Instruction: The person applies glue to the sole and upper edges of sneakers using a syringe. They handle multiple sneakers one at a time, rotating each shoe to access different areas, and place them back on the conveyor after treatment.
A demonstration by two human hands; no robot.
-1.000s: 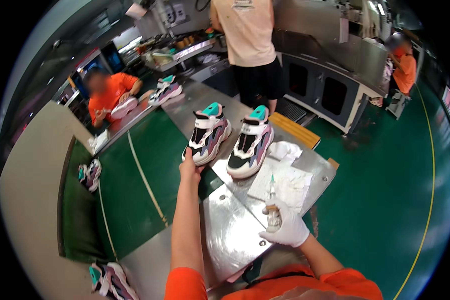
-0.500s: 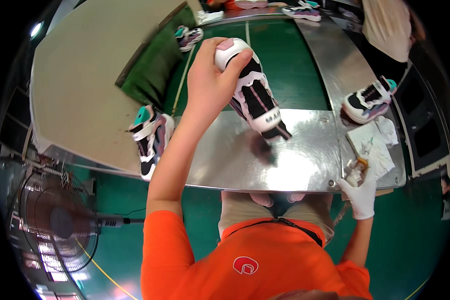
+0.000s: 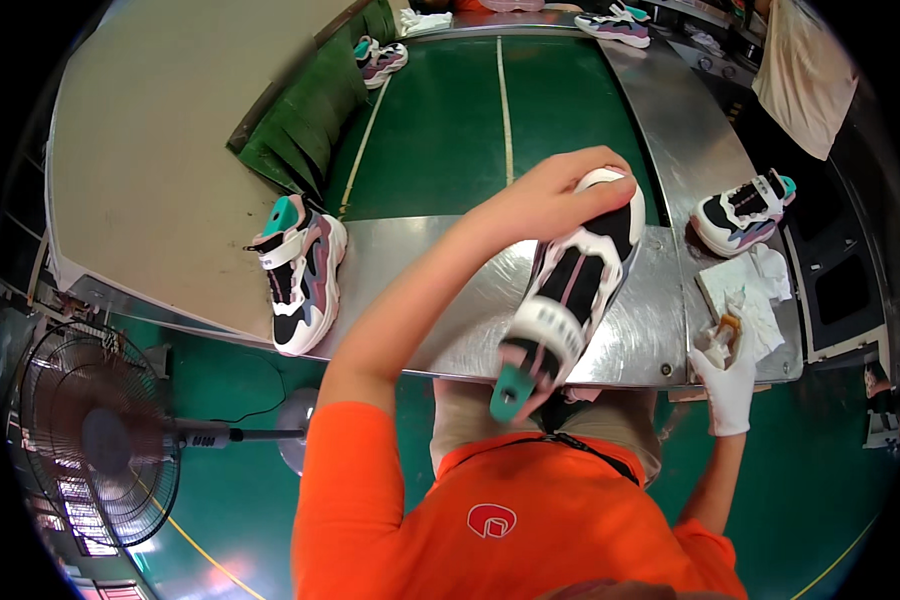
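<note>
My bare left hand point(image 3: 566, 196) grips a black, white and mauve sneaker point(image 3: 573, 272) by its white toe, above the steel bench top point(image 3: 420, 290). The sneaker hangs heel toward me, its strap and teal insole blurred. My right hand point(image 3: 727, 392), in a white glove, is curled at the right end of the bench around something whitish with an amber part point(image 3: 729, 325); its kind I cannot make out. Beside that hand lie white papers point(image 3: 759, 318). A similar sneaker point(image 3: 743, 214) sits just beyond the papers, and another sneaker point(image 3: 302, 275) stands left of my left forearm.
Past the steel top runs a green conveyor belt point(image 3: 440, 120) with pale lines. A sneaker point(image 3: 380, 62) lies by the green flap curtain point(image 3: 310, 130); another sneaker point(image 3: 618, 25) sits on the far right rail. A beige housing point(image 3: 160, 150) and a standing fan point(image 3: 105, 440) are to the left.
My left hand has brought the sneaker right and nearer to me, swinging its heel round toward my body. The gloved right hand stays at nearly the same spot by the papers.
</note>
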